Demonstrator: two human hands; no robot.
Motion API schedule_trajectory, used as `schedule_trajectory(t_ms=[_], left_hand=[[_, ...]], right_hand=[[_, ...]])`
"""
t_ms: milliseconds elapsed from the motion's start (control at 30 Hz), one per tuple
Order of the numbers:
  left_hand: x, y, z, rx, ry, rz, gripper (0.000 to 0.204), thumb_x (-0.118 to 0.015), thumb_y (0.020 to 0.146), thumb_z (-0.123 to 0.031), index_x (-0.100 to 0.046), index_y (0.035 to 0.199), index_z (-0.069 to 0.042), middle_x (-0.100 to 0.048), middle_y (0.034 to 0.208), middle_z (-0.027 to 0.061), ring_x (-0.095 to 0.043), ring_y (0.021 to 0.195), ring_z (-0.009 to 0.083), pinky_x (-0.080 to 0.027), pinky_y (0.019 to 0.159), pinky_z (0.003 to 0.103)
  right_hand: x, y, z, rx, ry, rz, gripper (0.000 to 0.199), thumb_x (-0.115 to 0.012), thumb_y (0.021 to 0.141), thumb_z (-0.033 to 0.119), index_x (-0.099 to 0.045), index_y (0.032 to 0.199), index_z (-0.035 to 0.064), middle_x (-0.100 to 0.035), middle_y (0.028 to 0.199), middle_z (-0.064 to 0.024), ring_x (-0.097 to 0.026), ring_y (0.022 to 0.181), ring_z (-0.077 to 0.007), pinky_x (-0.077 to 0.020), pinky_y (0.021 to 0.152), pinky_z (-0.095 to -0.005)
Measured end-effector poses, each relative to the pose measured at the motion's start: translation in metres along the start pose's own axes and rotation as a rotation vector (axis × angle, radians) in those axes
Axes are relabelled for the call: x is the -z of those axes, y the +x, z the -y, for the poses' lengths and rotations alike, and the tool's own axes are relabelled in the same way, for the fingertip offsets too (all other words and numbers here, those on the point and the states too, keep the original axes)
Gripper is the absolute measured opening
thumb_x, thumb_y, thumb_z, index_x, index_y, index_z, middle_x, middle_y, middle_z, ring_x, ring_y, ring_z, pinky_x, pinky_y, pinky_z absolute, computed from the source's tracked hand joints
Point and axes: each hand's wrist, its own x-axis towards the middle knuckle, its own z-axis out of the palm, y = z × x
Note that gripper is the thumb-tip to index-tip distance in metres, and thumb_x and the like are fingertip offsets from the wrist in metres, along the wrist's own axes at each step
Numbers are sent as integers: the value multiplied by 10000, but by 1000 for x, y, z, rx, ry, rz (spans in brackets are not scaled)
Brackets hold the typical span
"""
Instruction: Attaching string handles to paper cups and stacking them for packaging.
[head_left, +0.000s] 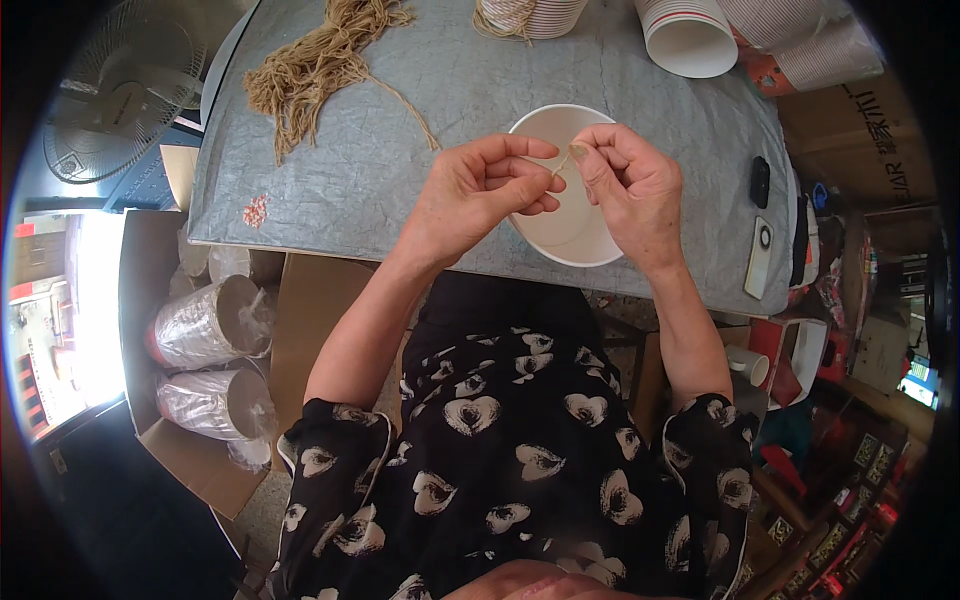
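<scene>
My left hand (pixel 480 190) and my right hand (pixel 625 185) meet over a white paper bowl (pixel 560 235) near the table's front edge. Both hands pinch a short tan string (pixel 562 160) between thumb and forefinger, the left from the left side, the right from above. The bowl looks empty inside and is partly hidden by my fingers. A loose bundle of the same tan strings (pixel 315 65) lies on the grey table cover (pixel 350 180) to the far left of my hands.
Stacks of white paper cups with red bands (pixel 690 35) stand at the back right. A dark remote (pixel 760 182) and a pale phone (pixel 760 258) lie at the right edge. Cardboard boxes with wrapped cup stacks (pixel 205 325) sit on the floor left, near a fan (pixel 120 90).
</scene>
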Motion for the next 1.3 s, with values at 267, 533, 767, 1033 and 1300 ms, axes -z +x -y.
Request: schedule_trajectory(t_ms=[267,533,767,1033,1300], left_hand=[[4,8,-14,-63,275,10,193,-721,968,-185,-729,1036,-5,-734,897,50,-707,810,116,-550,673,245],[12,2,-20,-430,932,93,93,-739,915,-167,-696,903,-85,-760,1069,50,-698,1055,204,-576,718,304],[8,10,-20,-401,947,268,154,-760,896,-166,-715,975,-42,-738,1002,79,-635,1176,279,-546,910,438],[-13,29,10,-321,365,55,185,-716,956,-134,-750,1093,-15,-756,950,71,-685,863,144,-547,776,284],[-48,46,11,-329,-488,-157,181,-601,1032,-111,-690,1171,-36,-729,1114,68,-687,990,149,-550,860,297]], right_hand=[[28,15,20,96,-226,191,100,-683,965,80,-667,1004,-10,-590,743,34,-518,664,-32,-433,598,-212],[75,19,7,170,-155,-18,116,-685,971,108,-669,939,-2,-636,809,37,-561,735,-39,-474,671,-214],[97,47,2,231,-265,-119,159,-690,970,136,-657,937,-17,-631,798,19,-548,771,-63,-477,730,-241],[64,121,34,346,19,237,356,-721,942,187,-649,1249,22,-704,1136,-44,-647,1053,-134,-499,936,-300],[146,66,-12,177,200,-80,1226,-822,713,680,-293,1555,-38,-360,1595,-147,-350,1478,-253,-294,1193,-450]])
